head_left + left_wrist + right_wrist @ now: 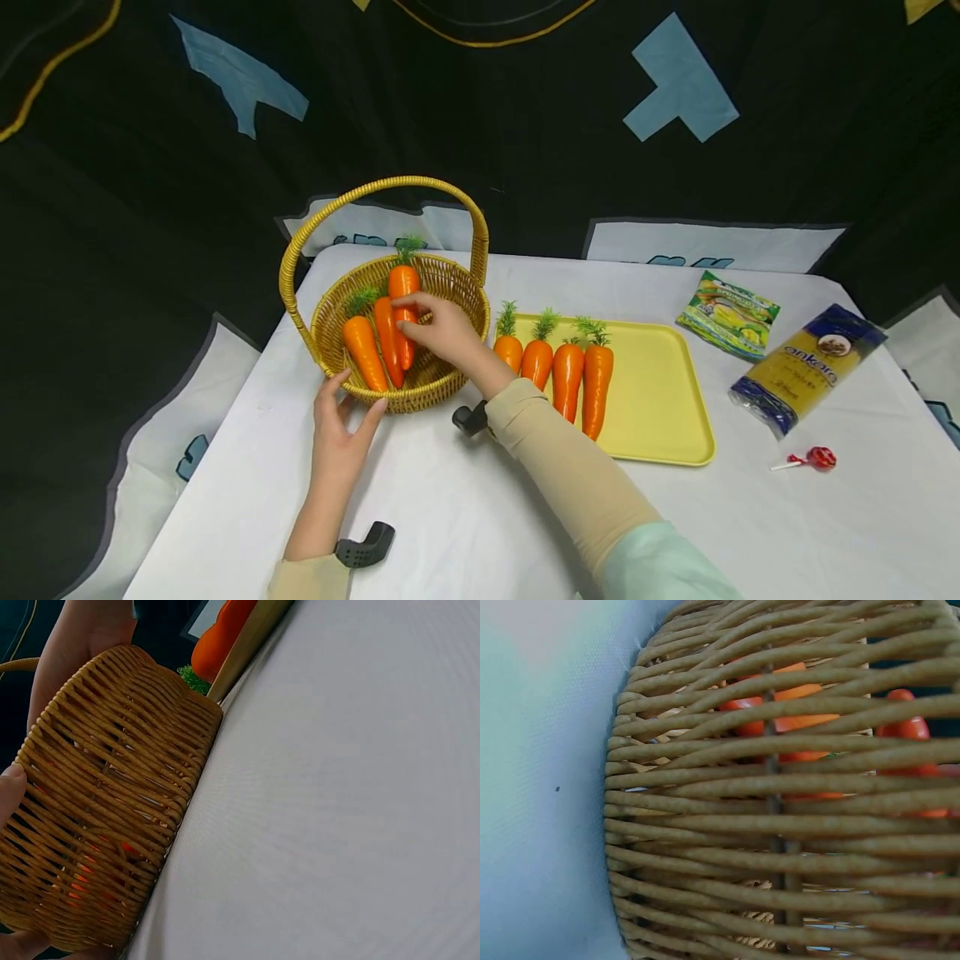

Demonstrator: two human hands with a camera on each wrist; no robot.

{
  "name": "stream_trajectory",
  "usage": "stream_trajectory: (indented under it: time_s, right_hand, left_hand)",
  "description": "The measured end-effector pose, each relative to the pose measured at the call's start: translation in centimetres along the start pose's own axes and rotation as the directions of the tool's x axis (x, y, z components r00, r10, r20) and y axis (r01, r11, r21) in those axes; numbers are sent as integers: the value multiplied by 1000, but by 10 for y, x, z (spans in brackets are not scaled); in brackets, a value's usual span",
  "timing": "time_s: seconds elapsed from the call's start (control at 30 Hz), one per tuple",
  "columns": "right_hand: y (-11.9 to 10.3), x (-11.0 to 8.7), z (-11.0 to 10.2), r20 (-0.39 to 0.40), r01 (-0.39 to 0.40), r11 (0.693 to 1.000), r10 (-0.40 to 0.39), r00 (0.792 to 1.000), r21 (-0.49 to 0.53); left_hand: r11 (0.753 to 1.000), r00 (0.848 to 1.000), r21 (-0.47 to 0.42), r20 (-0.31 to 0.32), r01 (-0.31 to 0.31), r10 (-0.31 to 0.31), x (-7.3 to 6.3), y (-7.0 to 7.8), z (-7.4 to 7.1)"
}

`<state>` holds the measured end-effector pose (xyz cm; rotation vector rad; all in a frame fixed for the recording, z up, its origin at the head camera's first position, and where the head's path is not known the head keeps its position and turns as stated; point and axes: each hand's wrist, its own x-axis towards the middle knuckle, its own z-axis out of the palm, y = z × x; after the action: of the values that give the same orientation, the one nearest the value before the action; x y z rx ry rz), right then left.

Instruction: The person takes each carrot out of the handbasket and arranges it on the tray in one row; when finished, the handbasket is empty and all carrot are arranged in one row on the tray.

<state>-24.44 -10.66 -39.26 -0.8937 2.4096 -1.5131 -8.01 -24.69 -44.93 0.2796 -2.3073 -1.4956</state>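
Observation:
A wicker basket (427, 398) with a tall arched handle stands at the left of the table with several orange carrots inside. My left hand (339, 433) holds its near side, thumb and fingers spread along the rim; the thumb (10, 791) shows at the rim in the left wrist view. Reaching over the basket, my right hand (444, 329) pinches a carrot (405, 283) with a green top between thumb and fingers. Two other carrots, one at the left (364, 350) and one in the middle (387, 337), lie beside it. Through the weave, the right wrist view shows orange pieces.
Right of the basket, a yellow tray (660, 400) bears several carrots in a row, partly hidden by my right forearm. Farther right lie a green packet (729, 315), a blue and yellow pasta bag (808, 367) and a red lollipop (821, 458). A dark curtain hangs behind.

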Motion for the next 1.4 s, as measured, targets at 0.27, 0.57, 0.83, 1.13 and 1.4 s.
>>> stream_trajectory:
  time_s: [0.27, 0.57, 0.83, 1.13, 1.4]
  right_hand:
    - [-2, -9, -16, 10, 35, 953, -40, 999, 301]
    - [-13, -51, -60, -35, 67, 948, -59, 998, 311]
    - [5, -107, -97, -80, 41, 963, -20, 997, 267]
    - [30, -173, -143, -221, -69, 984, 106, 970, 166]
    - [62, -218, -164, -277, -252, 968, 246, 929, 17]
  left_hand:
    - [999, 999, 19, 9, 35, -35, 0, 1, 1]
    - [996, 998, 65, 11, 68, -68, 1, 1, -1]
    - [995, 996, 53, 15, 90, -91, 0, 2, 0]
    - [995, 996, 43, 17, 88, -89, 0, 4, 3]
    - [997, 997, 36, 5, 74, -75, 1, 2, 3]
